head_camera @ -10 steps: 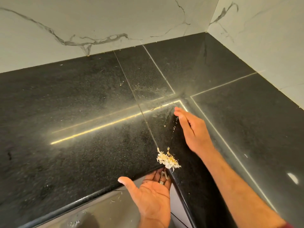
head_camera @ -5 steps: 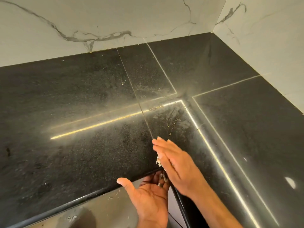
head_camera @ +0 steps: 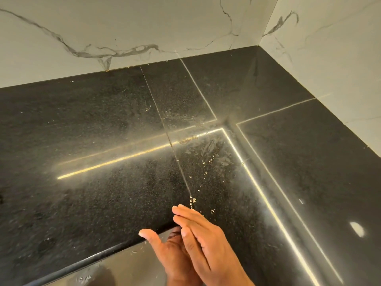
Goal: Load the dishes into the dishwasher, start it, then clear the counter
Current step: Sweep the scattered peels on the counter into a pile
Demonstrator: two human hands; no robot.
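At the bottom centre of the frame, the left hand [head_camera: 171, 252] is cupped palm-up below the counter edge [head_camera: 123, 247], fingers relaxed. The right hand [head_camera: 204, 240], fingers straight and together, lies across it. Scattered crumbs [head_camera: 193, 200] remain just beyond on the black counter [head_camera: 103, 131] (mid-frame). Risk: sweeping past the cupped palm would probably drop debris downward.
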